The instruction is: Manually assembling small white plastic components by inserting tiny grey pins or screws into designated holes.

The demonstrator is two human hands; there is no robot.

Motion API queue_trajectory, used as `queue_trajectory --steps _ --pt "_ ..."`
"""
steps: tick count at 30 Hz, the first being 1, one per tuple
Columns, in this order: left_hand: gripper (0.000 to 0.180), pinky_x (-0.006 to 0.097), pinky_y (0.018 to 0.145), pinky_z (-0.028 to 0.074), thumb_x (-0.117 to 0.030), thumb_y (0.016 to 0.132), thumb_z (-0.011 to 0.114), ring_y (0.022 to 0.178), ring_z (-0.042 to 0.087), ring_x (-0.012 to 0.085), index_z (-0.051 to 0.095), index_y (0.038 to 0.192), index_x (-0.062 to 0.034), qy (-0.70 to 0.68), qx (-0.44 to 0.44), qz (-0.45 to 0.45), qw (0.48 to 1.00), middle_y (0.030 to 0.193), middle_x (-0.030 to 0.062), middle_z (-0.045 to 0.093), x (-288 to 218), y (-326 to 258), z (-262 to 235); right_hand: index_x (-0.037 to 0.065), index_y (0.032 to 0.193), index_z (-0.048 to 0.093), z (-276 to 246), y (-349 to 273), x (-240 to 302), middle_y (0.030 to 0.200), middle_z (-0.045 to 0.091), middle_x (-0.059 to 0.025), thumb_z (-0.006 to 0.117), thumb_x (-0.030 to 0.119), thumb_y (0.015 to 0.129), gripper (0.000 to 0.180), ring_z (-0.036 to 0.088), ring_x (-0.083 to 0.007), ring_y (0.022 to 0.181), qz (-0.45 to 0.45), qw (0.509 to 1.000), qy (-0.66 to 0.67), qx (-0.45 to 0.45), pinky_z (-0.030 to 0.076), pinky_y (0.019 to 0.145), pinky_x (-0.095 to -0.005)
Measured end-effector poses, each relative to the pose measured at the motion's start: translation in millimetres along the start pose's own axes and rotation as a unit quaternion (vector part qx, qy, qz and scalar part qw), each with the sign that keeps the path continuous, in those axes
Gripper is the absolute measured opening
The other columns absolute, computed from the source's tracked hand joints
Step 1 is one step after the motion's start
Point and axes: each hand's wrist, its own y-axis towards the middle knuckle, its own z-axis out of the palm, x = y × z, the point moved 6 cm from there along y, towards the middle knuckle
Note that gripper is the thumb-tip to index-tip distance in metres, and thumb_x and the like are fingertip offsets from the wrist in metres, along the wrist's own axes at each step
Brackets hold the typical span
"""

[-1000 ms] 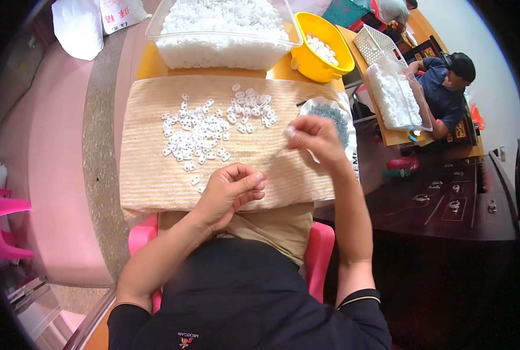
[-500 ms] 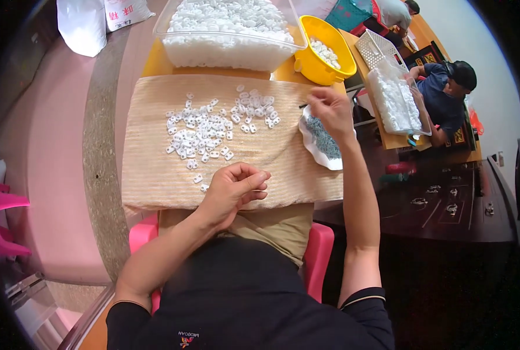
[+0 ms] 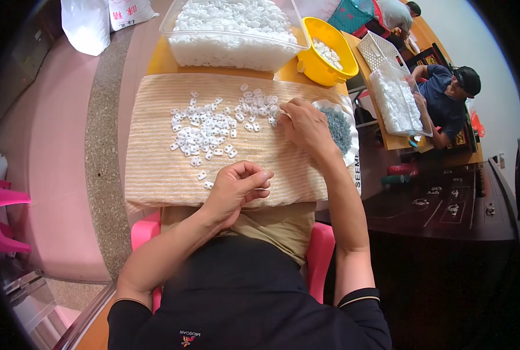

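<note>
Right hand (image 3: 306, 125) pinched on white clips (image 3: 213, 128) near cloth's (image 3: 155, 169) right edge; left hand (image 3: 236, 186) curled shut; risked scattering clips.

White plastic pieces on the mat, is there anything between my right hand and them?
Nothing visible. The right hand rests at the right edge of the scattered white pieces on the striped mat, fingertips already at the nearest ones.

Cloth-covered table (image 3: 161, 61) (white pieces (image 3: 210, 125) atop)
</note>
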Motion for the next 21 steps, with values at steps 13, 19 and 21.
queue_trajectory --steps 13,19,21 --pt "0.010 0.026 0.074 0.057 -0.014 0.089 0.066 0.082 0.063 0.0089 0.061 0.094 -0.0064 -0.004 0.002 0.001 1.000 0.095 0.0036 0.067 2 0 -1 0.004 0.094 0.065 13 0 9 0.094 0.065 -0.0129 0.056 0.018 0.087 0.018 0.059 -0.0322 0.094 -0.002 0.996 -0.029 0.086 0.047 0.083 -0.0418" --pt "0.011 0.026 0.074 0.057 -0.014 0.089 0.066 0.082 0.063 0.0088 0.061 0.094 -0.0061 -0.001 0.000 0.000 1.000 0.095 0.0034 0.067 2 -1 0 0.003 0.095 0.063 14 -7 9 0.095 0.064 -0.0125 0.055 0.016 0.088 0.017 0.058 -0.0319 0.096 -0.032 0.995 -0.024 0.090 0.046 0.085 -0.0410" --pt "0.011 0.026 0.074 0.057 -0.014 0.090 0.066 0.082 0.063 0.0088 0.061 0.094 -0.0061 -0.002 0.007 0.002 1.000 0.094 0.0034 0.067 2 -1 1 0.003 0.094 0.063 17 -8 8 0.095 0.063 -0.0122 0.055 0.015 0.088 0.016 0.058 -0.0318 0.096 -0.042 0.995 -0.030 0.091 0.046 0.085 -0.0410"
